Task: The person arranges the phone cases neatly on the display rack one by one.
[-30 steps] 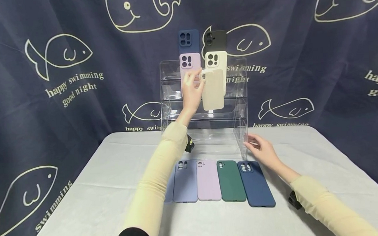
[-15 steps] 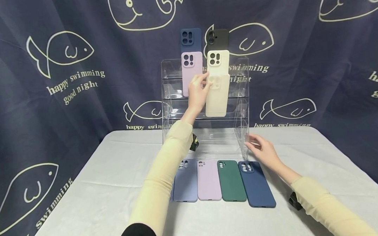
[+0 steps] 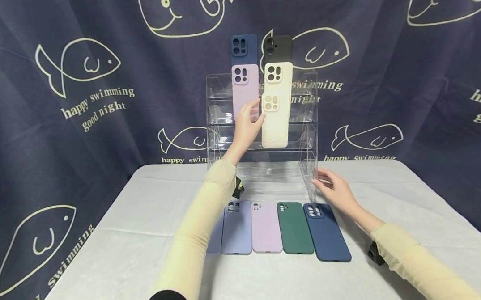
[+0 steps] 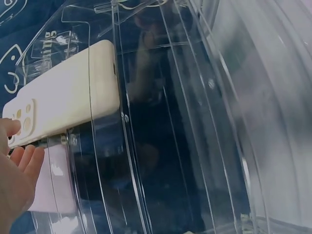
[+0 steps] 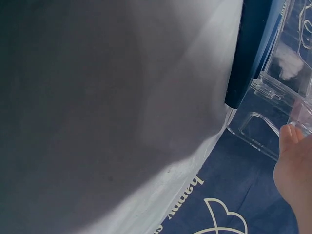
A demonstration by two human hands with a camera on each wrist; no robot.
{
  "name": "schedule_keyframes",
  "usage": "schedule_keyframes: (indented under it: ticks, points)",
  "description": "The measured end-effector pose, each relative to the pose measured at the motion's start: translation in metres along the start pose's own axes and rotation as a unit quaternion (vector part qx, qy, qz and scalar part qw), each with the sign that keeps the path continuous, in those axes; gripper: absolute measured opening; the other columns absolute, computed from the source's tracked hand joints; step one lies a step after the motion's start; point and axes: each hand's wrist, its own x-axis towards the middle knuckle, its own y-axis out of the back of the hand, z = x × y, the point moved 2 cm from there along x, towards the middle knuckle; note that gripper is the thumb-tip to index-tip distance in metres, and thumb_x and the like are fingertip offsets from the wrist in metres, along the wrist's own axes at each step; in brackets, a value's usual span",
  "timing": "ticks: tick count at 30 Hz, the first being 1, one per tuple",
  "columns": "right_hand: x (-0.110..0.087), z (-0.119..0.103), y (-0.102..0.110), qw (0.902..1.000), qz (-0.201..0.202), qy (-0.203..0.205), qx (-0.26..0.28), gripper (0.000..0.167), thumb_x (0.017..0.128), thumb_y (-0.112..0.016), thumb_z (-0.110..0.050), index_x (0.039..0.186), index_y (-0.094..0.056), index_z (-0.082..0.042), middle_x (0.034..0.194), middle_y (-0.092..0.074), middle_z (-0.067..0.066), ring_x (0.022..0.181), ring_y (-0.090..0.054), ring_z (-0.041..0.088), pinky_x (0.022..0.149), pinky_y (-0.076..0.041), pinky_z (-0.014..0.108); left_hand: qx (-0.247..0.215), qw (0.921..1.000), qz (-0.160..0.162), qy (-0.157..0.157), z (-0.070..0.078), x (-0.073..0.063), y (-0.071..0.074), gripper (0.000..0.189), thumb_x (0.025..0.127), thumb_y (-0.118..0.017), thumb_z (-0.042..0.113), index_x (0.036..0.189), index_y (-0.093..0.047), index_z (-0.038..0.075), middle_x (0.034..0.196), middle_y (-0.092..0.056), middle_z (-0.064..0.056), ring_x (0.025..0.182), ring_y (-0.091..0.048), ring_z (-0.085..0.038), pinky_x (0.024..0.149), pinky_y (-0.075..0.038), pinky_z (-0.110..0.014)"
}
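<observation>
A cream phone case (image 3: pixel 274 130) stands upright on a step of the clear acrylic display rack (image 3: pixel 261 171), overlapping another cream case (image 3: pixel 279 76) behind it. My left hand (image 3: pixel 245 125) is at its left edge, beside the camera cutouts. The left wrist view has the thumb (image 4: pixel 11 126) over a cutout and the other fingers (image 4: pixel 33 163) spread below the edge. My right hand (image 3: pixel 336 191) holds the rack's lower right side panel between thumb and fingers; in the right wrist view the fingers (image 5: pixel 290 134) rest at the clear panel.
A lilac case (image 3: pixel 245 80), a dark blue case (image 3: pixel 250 46) and a black case (image 3: pixel 282 49) stand higher on the rack. Before it on the white table (image 3: pixel 108 263) lie blue (image 3: pixel 236 235), lilac (image 3: pixel 266 231), green (image 3: pixel 295 230) and navy (image 3: pixel 330 235) cases in a row.
The front cream case has gone from hanging in my left hand to standing lower on the rack, and it straightened. My left hand then shifted slightly left. The right hand stayed put.
</observation>
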Motion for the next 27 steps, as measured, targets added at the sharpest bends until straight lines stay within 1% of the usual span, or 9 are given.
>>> schedule_keyframes:
  ticks: [3, 6, 11, 13, 16, 19, 21, 23, 27]
  points:
    - [0.001, -0.003, -0.003, 1.0, -0.004, -0.004, -0.003, 0.041, 0.089, -0.063, -0.007, 0.123, -0.051, 0.011, 0.118, -0.058, 0.031, 0.106, -0.059, 0.043, 0.088, -0.052, 0.02, -0.003, 1.0, 0.001, 0.003, -0.002, -0.006, 0.01, 0.044, 0.087, -0.063, 0.005, 0.129, -0.051, -0.001, 0.125, -0.056, -0.017, 0.109, -0.059, -0.027, 0.092, -0.053, -0.023]
    - [0.003, -0.013, -0.003, 1.0, -0.006, -0.001, -0.008, 0.04, 0.089, -0.062, -0.004, 0.122, -0.05, 0.014, 0.117, -0.057, 0.035, 0.105, -0.058, 0.046, 0.089, -0.051, 0.036, 0.004, 1.0, 0.002, 0.002, -0.002, -0.011, 0.021, 0.045, 0.086, -0.064, 0.004, 0.129, -0.051, -0.002, 0.123, -0.057, -0.017, 0.11, -0.06, -0.027, 0.093, -0.053, -0.023]
    - [0.004, -0.031, 0.002, 1.0, -0.003, 0.004, 0.004, 0.038, 0.087, -0.062, 0.002, 0.119, -0.05, 0.018, 0.113, -0.056, 0.039, 0.103, -0.057, 0.05, 0.087, -0.049, 0.045, 0.007, 1.0, 0.003, 0.0, -0.005, -0.02, 0.036, 0.044, 0.087, -0.064, 0.006, 0.129, -0.051, -0.001, 0.122, -0.058, -0.018, 0.109, -0.06, -0.028, 0.095, -0.053, -0.029]
    - [0.004, -0.026, 0.003, 1.0, -0.005, 0.005, 0.003, 0.038, 0.087, -0.062, 0.0, 0.119, -0.05, 0.018, 0.113, -0.056, 0.038, 0.102, -0.057, 0.05, 0.086, -0.051, 0.041, 0.006, 1.0, 0.002, 0.003, -0.007, -0.024, 0.041, 0.043, 0.087, -0.064, 0.007, 0.127, -0.052, -0.002, 0.121, -0.059, -0.018, 0.108, -0.06, -0.028, 0.094, -0.053, -0.029]
    - [0.003, -0.014, 0.003, 1.0, -0.008, -0.002, -0.004, 0.039, 0.089, -0.062, -0.005, 0.121, -0.051, 0.014, 0.115, -0.057, 0.035, 0.105, -0.057, 0.047, 0.088, -0.053, 0.026, 0.004, 0.9998, -0.002, 0.017, -0.01, -0.033, 0.047, 0.039, 0.087, -0.065, 0.008, 0.123, -0.055, -0.002, 0.121, -0.06, -0.017, 0.108, -0.061, -0.026, 0.092, -0.054, -0.024]
    - [0.002, -0.003, 0.002, 0.9999, -0.009, -0.008, -0.01, 0.04, 0.09, -0.062, -0.011, 0.123, -0.052, 0.01, 0.117, -0.058, 0.032, 0.107, -0.057, 0.043, 0.088, -0.049, 0.01, -0.002, 0.9996, -0.009, 0.027, -0.013, -0.043, 0.053, 0.036, 0.086, -0.066, 0.009, 0.12, -0.058, -0.002, 0.12, -0.061, -0.016, 0.106, -0.063, -0.025, 0.091, -0.054, -0.024]
    - [0.002, 0.0, 0.002, 0.9999, -0.008, -0.011, -0.009, 0.04, 0.091, -0.062, -0.013, 0.123, -0.052, 0.008, 0.118, -0.059, 0.03, 0.107, -0.057, 0.042, 0.087, -0.046, 0.005, -0.004, 0.9994, -0.018, 0.029, -0.014, -0.05, 0.057, 0.036, 0.086, -0.067, 0.009, 0.119, -0.058, -0.001, 0.119, -0.062, -0.015, 0.104, -0.063, -0.025, 0.091, -0.055, -0.026]
    - [0.003, 0.002, 0.002, 0.9999, -0.007, -0.01, -0.009, 0.04, 0.091, -0.062, -0.014, 0.123, -0.053, 0.008, 0.118, -0.059, 0.029, 0.107, -0.057, 0.041, 0.087, -0.045, 0.003, -0.003, 0.9993, -0.029, 0.025, -0.016, -0.056, 0.061, 0.036, 0.086, -0.067, 0.01, 0.12, -0.058, 0.0, 0.118, -0.063, -0.015, 0.102, -0.064, -0.025, 0.091, -0.055, -0.029]
    - [0.001, 0.001, 0.003, 0.9999, -0.009, -0.008, -0.012, 0.04, 0.091, -0.062, -0.015, 0.123, -0.053, 0.007, 0.119, -0.059, 0.029, 0.108, -0.058, 0.041, 0.089, -0.047, 0.008, 0.009, 0.9984, -0.051, 0.024, -0.02, -0.073, 0.07, 0.038, 0.086, -0.068, 0.012, 0.121, -0.058, 0.003, 0.116, -0.065, -0.013, 0.1, -0.065, -0.024, 0.089, -0.056, -0.03]
